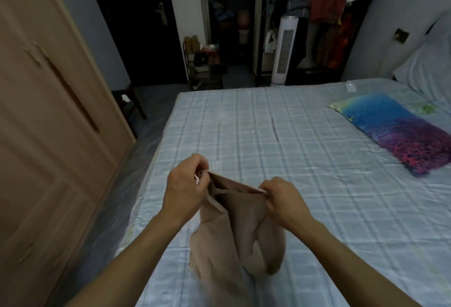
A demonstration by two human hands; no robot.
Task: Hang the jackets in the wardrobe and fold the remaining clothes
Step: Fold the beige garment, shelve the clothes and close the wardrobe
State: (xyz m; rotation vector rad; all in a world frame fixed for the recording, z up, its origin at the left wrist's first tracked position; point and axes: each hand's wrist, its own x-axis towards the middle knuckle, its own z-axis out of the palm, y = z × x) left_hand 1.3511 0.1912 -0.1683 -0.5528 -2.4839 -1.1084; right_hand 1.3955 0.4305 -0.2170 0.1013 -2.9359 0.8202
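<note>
Centrally, low in the frame, left hand (186,179) and right hand (283,198) each pinch the beige garment's (234,231) top edge above the bed (280,136); keeping that edge taut and level should aid folding.

No readable text

No words, brands, nos. or signs legible anywhere; small white tag by the beige garment (234,228) at the left hand (185,184) is too blurred to read.

Both bare forearms are reaching forward, wrists angling inward. The left hand (186,182) is pinching with curled fingers, knuckles up; the right hand (284,199) is pinching likewise, slightly lower, the two hands near each other.
</note>
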